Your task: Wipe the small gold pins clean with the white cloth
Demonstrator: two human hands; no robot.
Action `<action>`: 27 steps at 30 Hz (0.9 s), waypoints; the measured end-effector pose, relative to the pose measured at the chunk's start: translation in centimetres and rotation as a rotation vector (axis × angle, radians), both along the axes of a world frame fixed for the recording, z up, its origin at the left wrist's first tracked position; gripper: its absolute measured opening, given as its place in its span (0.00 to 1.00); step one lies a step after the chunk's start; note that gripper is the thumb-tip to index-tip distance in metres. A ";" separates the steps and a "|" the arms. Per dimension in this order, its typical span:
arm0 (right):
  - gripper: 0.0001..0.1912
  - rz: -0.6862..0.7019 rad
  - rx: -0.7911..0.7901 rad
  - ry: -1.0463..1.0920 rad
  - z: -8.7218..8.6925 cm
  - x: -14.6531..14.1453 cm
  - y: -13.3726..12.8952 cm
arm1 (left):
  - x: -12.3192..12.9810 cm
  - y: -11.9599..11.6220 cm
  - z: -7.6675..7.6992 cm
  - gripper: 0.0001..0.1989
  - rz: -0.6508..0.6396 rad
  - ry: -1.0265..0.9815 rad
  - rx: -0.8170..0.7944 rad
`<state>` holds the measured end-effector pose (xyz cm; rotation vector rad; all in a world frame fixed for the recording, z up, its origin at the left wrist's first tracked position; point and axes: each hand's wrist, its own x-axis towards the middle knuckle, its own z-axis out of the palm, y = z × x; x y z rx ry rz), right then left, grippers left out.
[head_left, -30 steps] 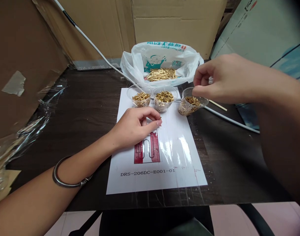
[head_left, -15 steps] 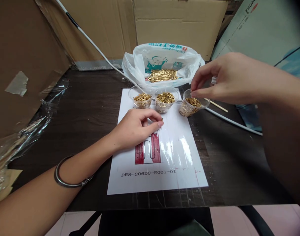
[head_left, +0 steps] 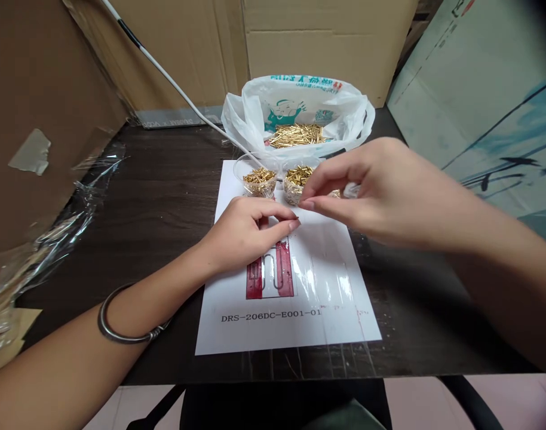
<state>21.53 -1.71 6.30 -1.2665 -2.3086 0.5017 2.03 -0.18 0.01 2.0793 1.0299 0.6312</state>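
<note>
1. Metal pins (head_left: 297, 136), long and gold-colored, sit heaped toward the back of a dark wood-grain table (head_left: 165, 173).
2. Printed sheet (head_left: 237, 337): flat, shiny in spots, probably taped over so it won't slide.
3. Crinkly thin bag (head_left: 238, 119) around the pins, mouth gaping, so they're easy to reach.
4. Right hand (head_left: 380, 191) hovers, thumb and finger about meeting; can't tell if anything's between them. Left hand (head_left: 250, 230) seems braced on the sheet, likely for steadiness.
5. Clear round left cup (head_left: 260, 192) and right cup (head_left: 293, 194), side by side within reach, full of shorter bits (head_left: 259, 175).
6. Tiny piece (head_left: 297, 218) pinched in the left fingertips, tip poking out.
</note>
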 end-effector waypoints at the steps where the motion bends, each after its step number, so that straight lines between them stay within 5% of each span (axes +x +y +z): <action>1: 0.05 -0.023 0.000 0.036 -0.6 -0.2 -0.2 | 0.0 0.0 0.0 0.10 -0.002 0.000 0.015; 11: 0.05 -0.237 -0.123 0.508 -7.2 -0.7 -1.0 | -0.1 0.0 -0.2 0.08 0.026 0.017 0.000; 27: 0.09 -0.218 -0.244 0.567 -7.9 -0.7 -0.7 | -0.3 0.7 -0.8 0.10 -0.075 0.045 0.005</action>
